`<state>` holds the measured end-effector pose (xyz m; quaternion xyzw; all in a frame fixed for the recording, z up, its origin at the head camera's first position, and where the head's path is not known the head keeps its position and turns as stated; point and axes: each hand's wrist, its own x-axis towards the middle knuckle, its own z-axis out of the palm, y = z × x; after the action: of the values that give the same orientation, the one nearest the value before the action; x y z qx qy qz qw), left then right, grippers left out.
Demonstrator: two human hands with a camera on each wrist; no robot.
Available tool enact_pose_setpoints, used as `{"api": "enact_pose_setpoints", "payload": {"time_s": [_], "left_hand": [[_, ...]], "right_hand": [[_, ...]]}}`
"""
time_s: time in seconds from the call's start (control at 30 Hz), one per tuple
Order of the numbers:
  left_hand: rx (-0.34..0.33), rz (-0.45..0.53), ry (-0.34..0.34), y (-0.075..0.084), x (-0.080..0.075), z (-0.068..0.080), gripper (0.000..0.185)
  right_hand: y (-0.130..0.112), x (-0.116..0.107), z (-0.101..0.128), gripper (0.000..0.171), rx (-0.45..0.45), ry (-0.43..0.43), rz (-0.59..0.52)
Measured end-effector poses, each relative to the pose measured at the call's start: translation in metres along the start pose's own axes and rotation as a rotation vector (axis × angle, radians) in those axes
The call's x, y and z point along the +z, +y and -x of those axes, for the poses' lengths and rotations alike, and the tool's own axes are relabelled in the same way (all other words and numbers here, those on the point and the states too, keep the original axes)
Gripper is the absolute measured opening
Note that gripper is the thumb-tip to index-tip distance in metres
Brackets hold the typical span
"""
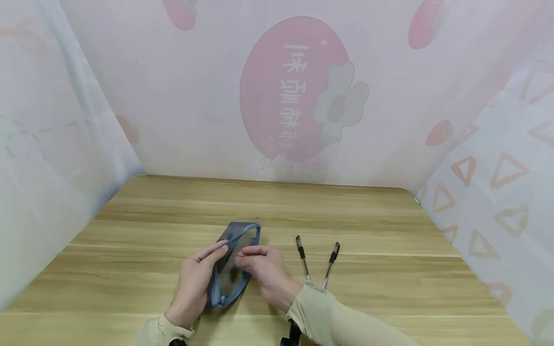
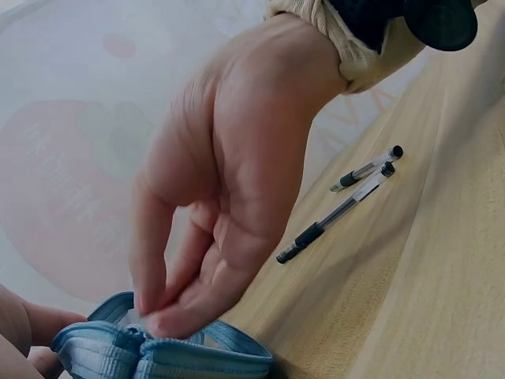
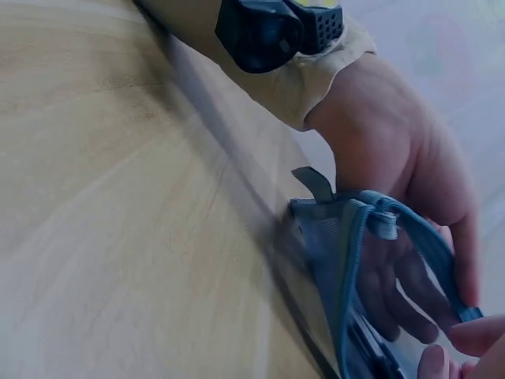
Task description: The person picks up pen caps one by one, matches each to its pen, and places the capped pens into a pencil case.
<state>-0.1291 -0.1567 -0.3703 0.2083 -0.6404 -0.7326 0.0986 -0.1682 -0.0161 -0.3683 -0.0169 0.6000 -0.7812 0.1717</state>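
A grey-blue see-through zip pencil case (image 1: 213,294) stands with its zipped mouth spread wide. My left hand (image 1: 192,281) holds it by the left side, thumb at the rim; in the right wrist view its fingers show through the mesh. My right hand (image 1: 267,274) is at the mouth, thumb and fingertips close together in the left wrist view. Whether anything lies between those tips is hidden. Dark pen-like shapes (image 3: 375,347) lie inside the case in the right wrist view.
Two clear pens with black caps, one (image 1: 301,250) nearer the case and the other (image 1: 332,257) farther right, lie on the wooden table (image 1: 368,226). My right sleeve (image 1: 318,307) partly overlaps their near ends in the head view. Printed curtains (image 1: 195,96) surround the table.
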Motion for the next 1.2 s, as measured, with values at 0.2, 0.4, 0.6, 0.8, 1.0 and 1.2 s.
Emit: {"api": "enact_pose_setpoints", "payload": {"time_s": [0.2, 0.4, 0.6, 0.8, 1.0, 1.2], "left_hand": [[-0.005, -0.019, -0.009, 0.0, -0.002, 0.0, 0.042], [-0.011, -0.021, -0.019, -0.001, -0.001, 0.002, 0.041], [-0.022, -0.016, -0.021, -0.001, -0.009, 0.006, 0.045], [-0.021, -0.005, -0.014, -0.002, -0.013, 0.006, 0.045], [-0.034, -0.003, -0.018, -0.002, -0.012, 0.006, 0.044], [-0.028, -0.007, -0.024, 0.0, -0.013, 0.007, 0.043]], "right_hand": [[-0.014, -0.016, 0.002, 0.03, -0.006, -0.017, -0.031], [-0.034, -0.043, 0.0, 0.038, -0.024, -0.006, 0.04], [-0.044, -0.074, 0.003, 0.041, -0.107, 0.044, 0.249], [-0.039, -0.102, 0.009, 0.039, -0.178, 0.21, 0.324], [-0.032, -0.118, 0.006, 0.042, -0.16, 0.281, 0.352], [-0.032, -0.125, 0.001, 0.046, -0.124, 0.267, 0.388]]}}
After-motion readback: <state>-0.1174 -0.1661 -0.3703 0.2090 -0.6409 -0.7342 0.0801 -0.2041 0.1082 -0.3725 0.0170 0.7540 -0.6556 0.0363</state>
